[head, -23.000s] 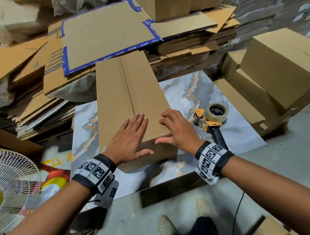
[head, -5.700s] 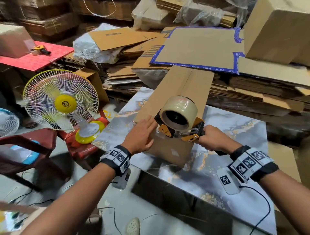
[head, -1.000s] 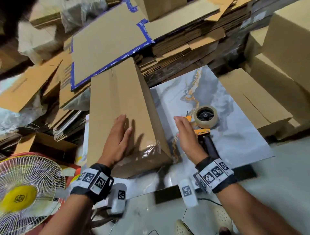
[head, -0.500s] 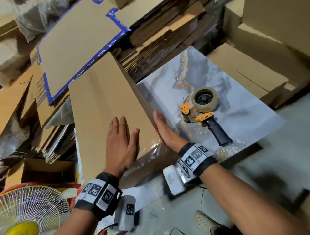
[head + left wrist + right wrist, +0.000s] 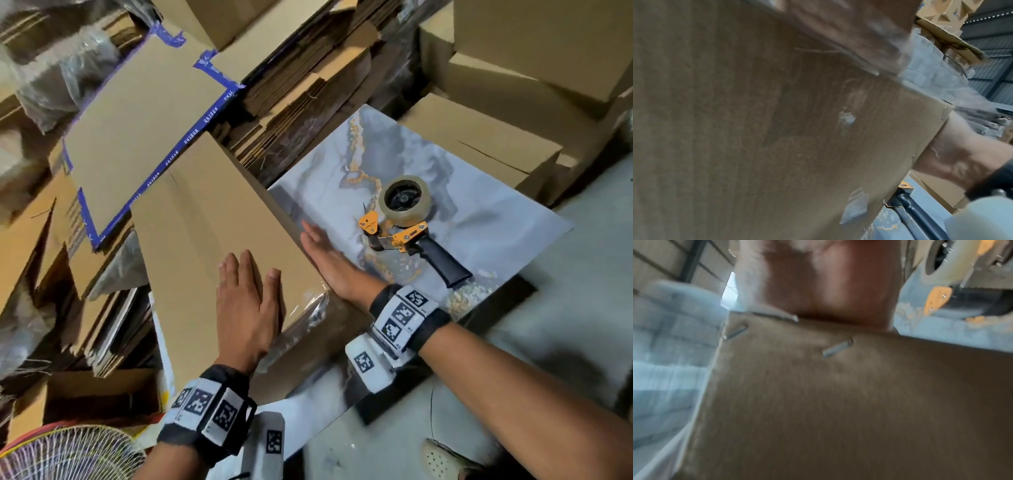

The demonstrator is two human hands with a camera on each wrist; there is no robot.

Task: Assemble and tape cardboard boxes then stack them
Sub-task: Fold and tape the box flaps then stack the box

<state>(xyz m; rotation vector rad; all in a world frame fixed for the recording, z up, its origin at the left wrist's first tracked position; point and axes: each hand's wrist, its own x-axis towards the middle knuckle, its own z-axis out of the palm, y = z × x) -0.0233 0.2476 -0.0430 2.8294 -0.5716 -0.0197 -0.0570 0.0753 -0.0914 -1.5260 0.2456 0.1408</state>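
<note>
A long brown cardboard box (image 5: 205, 222) lies on the marble-patterned table (image 5: 496, 219), with clear tape wrapped over its near end. My left hand (image 5: 248, 301) lies flat on the box's top near that end, fingers straight. My right hand (image 5: 329, 260) presses flat against the box's right side wall, fingers straight. An orange tape dispenser (image 5: 407, 219) with a black handle and a clear roll lies on the table, right of the box and apart from both hands. The left wrist view is filled by the box's end face (image 5: 777, 129). The right wrist view shows the stapled box side (image 5: 838, 394) and the dispenser (image 5: 953, 272).
Stacks of flat cardboard (image 5: 301, 89) and a blue-taped sheet (image 5: 144, 126) crowd behind the table. Assembled boxes (image 5: 534, 41) are piled at the right. A fan (image 5: 65, 455) and an open carton (image 5: 89, 397) stand at the lower left. Grey floor (image 5: 582, 274) lies to the right.
My right hand has left the tape dispenser on the table and moved left onto the box's side. My left hand has stayed flat on the box top.
</note>
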